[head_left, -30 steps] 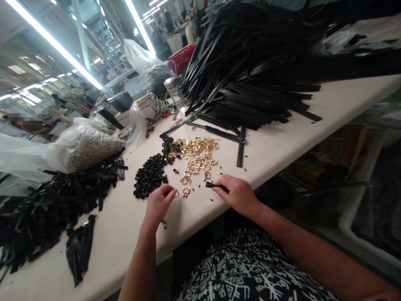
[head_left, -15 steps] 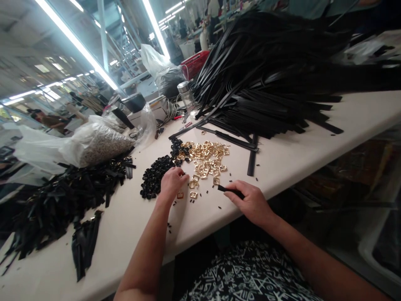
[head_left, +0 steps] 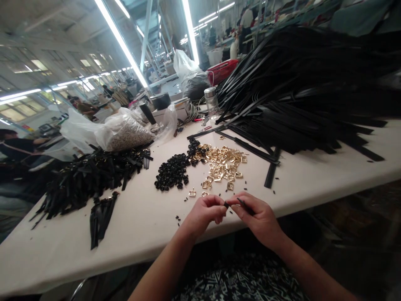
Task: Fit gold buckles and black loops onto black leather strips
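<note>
Left hand (head_left: 206, 214) pinches a tiny black piece (head_left: 226, 205); right hand (head_left: 257, 216) clamps a slim black strip (head_left: 245, 205), tip angled leftward, by the pale worktop's (head_left: 140, 230) near edge.

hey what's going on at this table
A person works with both hands close together at the near edge of a pale table. The left hand pinches a small black piece; the right hand holds a black strip. Gold buckles and small black loops lie loose just beyond.
</note>
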Available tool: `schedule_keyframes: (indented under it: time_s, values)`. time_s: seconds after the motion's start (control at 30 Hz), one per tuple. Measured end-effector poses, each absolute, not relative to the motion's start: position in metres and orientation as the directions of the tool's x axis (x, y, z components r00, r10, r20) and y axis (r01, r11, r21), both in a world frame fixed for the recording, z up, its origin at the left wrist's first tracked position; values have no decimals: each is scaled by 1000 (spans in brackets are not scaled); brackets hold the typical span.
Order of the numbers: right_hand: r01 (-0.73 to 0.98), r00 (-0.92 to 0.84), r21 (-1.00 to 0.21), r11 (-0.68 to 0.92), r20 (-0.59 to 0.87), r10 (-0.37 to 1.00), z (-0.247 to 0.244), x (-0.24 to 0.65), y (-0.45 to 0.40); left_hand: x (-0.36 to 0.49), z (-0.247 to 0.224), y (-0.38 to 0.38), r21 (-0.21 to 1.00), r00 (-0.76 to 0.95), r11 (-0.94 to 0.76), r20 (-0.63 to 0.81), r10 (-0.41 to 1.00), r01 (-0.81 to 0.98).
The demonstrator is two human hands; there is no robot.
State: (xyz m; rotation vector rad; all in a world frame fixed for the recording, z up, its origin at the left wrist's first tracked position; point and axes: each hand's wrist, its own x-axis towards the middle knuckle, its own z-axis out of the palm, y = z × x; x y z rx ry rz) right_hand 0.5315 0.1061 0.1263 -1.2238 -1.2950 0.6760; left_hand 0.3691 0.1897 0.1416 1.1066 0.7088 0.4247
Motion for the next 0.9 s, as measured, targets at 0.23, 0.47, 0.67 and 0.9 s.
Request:
schedule_keyframes:
  time_s: [0.23, 0.47, 0.67, 0.9]
  values:
    - [376, 65, -871, 318, 367, 928, 134, 523, 101, 350, 138, 176, 894, 700, 448, -320, 639, 0]
    - [497, 86, -836, 232, 314, 946, 136, 509, 97, 343, 144, 154, 941, 646, 339, -274, 712, 26]
    - [475, 121, -861, 181, 268, 956, 135, 500, 98, 340, 146, 142, 989, 515, 39, -110, 850, 145]
    - [91, -154, -989, 115, 100, 983, 143, 518, 96, 338, 156, 135, 998, 532, 46, -61, 845, 41]
